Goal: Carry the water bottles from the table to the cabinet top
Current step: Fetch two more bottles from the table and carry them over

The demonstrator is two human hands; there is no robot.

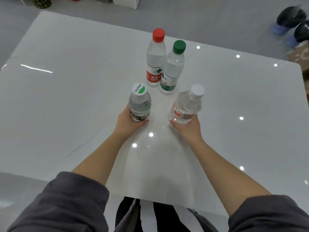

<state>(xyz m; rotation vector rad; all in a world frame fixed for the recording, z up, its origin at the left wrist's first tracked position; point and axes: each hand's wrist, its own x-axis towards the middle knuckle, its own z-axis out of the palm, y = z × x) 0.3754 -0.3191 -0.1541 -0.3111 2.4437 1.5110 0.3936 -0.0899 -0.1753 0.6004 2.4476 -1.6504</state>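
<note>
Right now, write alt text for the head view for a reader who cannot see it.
A person's left hand grips a green-and-white-capped bottle and the right hand a tilted white-capped bottle over a glossy white table. Beyond them, a red-capped bottle and a green-capped bottle stand upright.
</note>
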